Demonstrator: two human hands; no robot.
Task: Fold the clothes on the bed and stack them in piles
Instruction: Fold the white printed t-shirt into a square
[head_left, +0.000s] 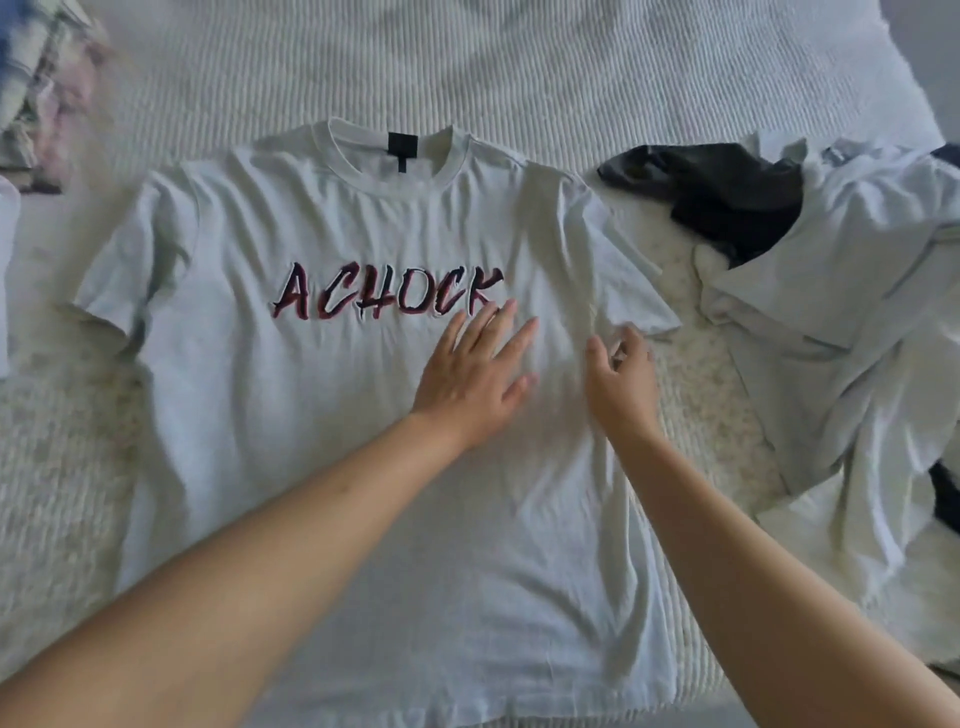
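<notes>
A pale T-shirt (311, 415) with dark red lettering lies spread flat, front up, on the bed, its collar at the far side. My left hand (475, 371) rests flat on the chest just right of the lettering, fingers straight. My right hand (621, 379) is at the shirt's right armpit, and its curled fingers pinch the cloth where the right sleeve (613, 270) meets the body. A crease runs down the shirt's right side from the shoulder.
A heap of unfolded clothes (852, 322), pale with a black garment (727, 197) on top, lies to the right. Patterned folded cloth (41, 93) sits at the far left corner. The ribbed white bedcover (519, 67) stretches behind the shirt.
</notes>
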